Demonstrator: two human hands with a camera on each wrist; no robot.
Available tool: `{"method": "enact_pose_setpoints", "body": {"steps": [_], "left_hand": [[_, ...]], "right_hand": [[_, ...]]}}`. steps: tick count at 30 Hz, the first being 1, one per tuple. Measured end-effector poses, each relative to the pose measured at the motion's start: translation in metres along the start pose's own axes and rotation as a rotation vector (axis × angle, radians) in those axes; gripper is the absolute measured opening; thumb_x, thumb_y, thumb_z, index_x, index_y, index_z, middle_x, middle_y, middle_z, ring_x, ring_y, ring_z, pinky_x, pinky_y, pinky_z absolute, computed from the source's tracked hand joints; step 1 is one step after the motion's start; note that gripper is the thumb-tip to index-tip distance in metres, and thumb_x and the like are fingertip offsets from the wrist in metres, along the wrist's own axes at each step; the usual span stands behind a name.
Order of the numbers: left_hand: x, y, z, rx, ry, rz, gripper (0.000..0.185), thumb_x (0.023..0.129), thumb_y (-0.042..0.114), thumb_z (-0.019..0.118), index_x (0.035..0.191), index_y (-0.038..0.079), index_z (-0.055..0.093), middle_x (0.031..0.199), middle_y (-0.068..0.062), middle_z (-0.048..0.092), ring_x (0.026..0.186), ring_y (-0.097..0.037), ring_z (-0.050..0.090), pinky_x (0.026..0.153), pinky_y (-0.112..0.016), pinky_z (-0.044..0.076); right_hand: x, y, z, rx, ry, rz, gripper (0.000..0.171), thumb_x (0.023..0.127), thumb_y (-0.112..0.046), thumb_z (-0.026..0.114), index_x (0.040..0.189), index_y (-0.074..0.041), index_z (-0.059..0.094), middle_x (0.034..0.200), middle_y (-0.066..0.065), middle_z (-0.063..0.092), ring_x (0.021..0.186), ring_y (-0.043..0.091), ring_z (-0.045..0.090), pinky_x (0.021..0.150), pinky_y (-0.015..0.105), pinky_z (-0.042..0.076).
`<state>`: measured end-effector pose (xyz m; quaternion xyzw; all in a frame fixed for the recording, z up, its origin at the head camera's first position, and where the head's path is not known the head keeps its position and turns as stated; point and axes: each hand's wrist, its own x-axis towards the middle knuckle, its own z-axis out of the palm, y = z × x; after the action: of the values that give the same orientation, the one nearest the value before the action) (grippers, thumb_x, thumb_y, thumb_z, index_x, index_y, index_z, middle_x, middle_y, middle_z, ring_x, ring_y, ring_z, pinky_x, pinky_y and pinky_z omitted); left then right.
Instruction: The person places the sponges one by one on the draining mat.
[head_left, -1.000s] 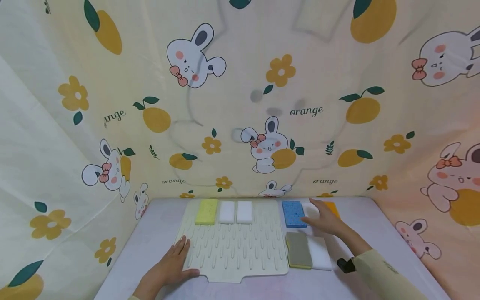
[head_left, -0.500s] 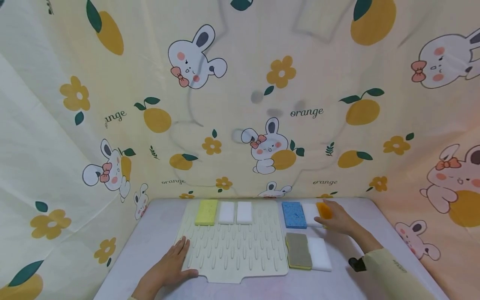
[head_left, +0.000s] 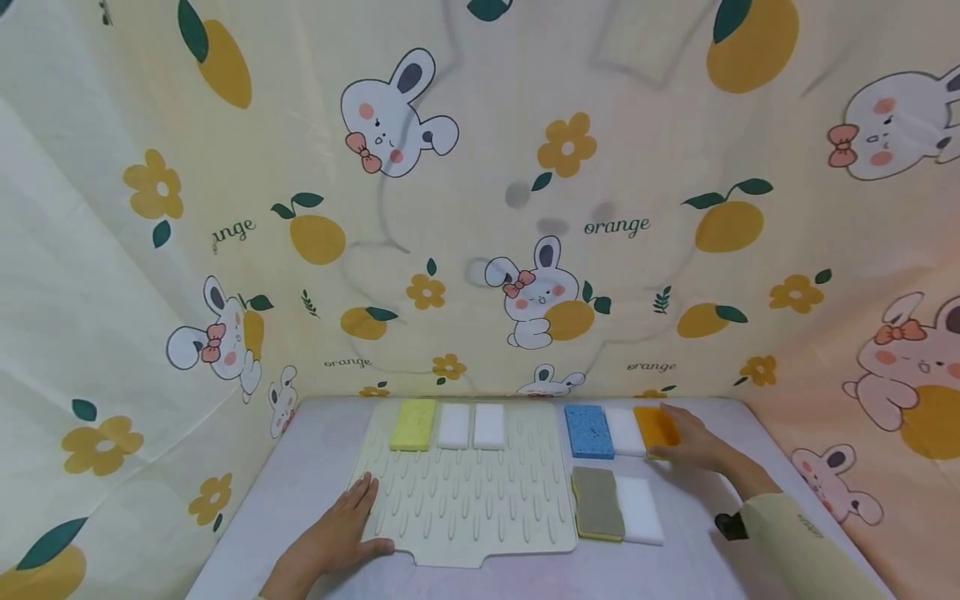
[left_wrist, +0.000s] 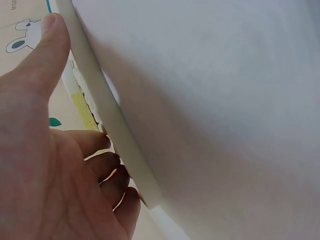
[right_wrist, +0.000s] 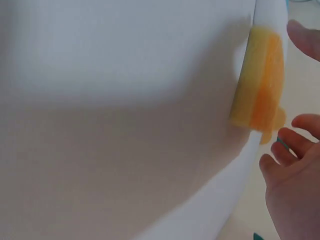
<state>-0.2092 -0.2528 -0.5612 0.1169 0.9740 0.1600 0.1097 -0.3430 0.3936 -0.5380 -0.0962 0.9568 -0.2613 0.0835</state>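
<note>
My left hand (head_left: 339,527) rests with spread fingers on the left edge of a cream ridged board (head_left: 465,500); in the left wrist view its fingertips touch the board's rim. On the board's back part lie a yellow sponge (head_left: 412,425) and two white sponges (head_left: 453,426). Beyond the board at right, an orange sponge (head_left: 654,429) with a yellow underside lies beside another white sponge (head_left: 625,432) and a blue sponge (head_left: 588,431). At the orange sponge's right side is my right hand (head_left: 693,442); the right wrist view has its fingers loosely spread, apart from the sponge (right_wrist: 257,82).
In front of the blue sponge lie a grey-topped yellow sponge (head_left: 597,502) and a white sponge (head_left: 641,510), side by side on the white table (head_left: 720,567). A printed curtain (head_left: 465,200) hangs behind and at both sides.
My right hand has moved right, from beside the blue sponge to the orange sponge's right side, uncovering the white and orange sponges. My left hand stays on the board.
</note>
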Motion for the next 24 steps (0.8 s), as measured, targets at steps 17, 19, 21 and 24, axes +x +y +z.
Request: {"method": "enact_pose_setpoints", "body": {"steps": [17, 19, 21, 24], "left_hand": [[0.001, 0.006, -0.003, 0.021, -0.017, -0.026, 0.118, 0.087, 0.070, 0.076, 0.165, -0.006, 0.032, 0.174, -0.027, 0.023, 0.162, -0.041, 0.023, 0.131, -0.057, 0.025], [0.000, 0.007, -0.003, 0.025, -0.019, -0.029, 0.118, 0.087, 0.070, 0.075, 0.165, -0.006, 0.031, 0.174, -0.027, 0.023, 0.163, -0.041, 0.023, 0.132, -0.057, 0.025], [0.000, 0.008, -0.003, 0.020, -0.019, -0.028, 0.117, 0.088, 0.069, 0.076, 0.165, -0.007, 0.032, 0.174, -0.028, 0.023, 0.163, -0.041, 0.023, 0.132, -0.057, 0.025], [0.000, 0.009, -0.004, 0.018, -0.019, -0.033, 0.116, 0.088, 0.069, 0.076, 0.165, -0.007, 0.032, 0.174, -0.028, 0.023, 0.163, -0.041, 0.022, 0.132, -0.057, 0.024]], "right_hand": [[0.018, 0.014, -0.008, 0.004, -0.091, 0.066, 0.132, 0.084, -0.049, 0.091, 0.164, 0.015, 0.008, 0.168, 0.044, 0.007, 0.152, 0.064, 0.014, 0.122, 0.079, 0.013], [0.020, 0.016, -0.007, 0.012, -0.095, 0.072, 0.134, 0.083, -0.049, 0.092, 0.165, 0.014, 0.006, 0.168, 0.043, 0.006, 0.153, 0.064, 0.014, 0.123, 0.078, 0.013], [0.022, 0.018, -0.006, 0.018, -0.101, 0.073, 0.135, 0.083, -0.050, 0.092, 0.165, 0.013, 0.005, 0.168, 0.043, 0.006, 0.152, 0.064, 0.013, 0.123, 0.078, 0.012], [0.023, 0.021, -0.005, 0.033, -0.108, 0.088, 0.135, 0.083, -0.051, 0.092, 0.166, 0.012, 0.006, 0.168, 0.043, 0.006, 0.152, 0.064, 0.013, 0.122, 0.079, 0.011]]}}
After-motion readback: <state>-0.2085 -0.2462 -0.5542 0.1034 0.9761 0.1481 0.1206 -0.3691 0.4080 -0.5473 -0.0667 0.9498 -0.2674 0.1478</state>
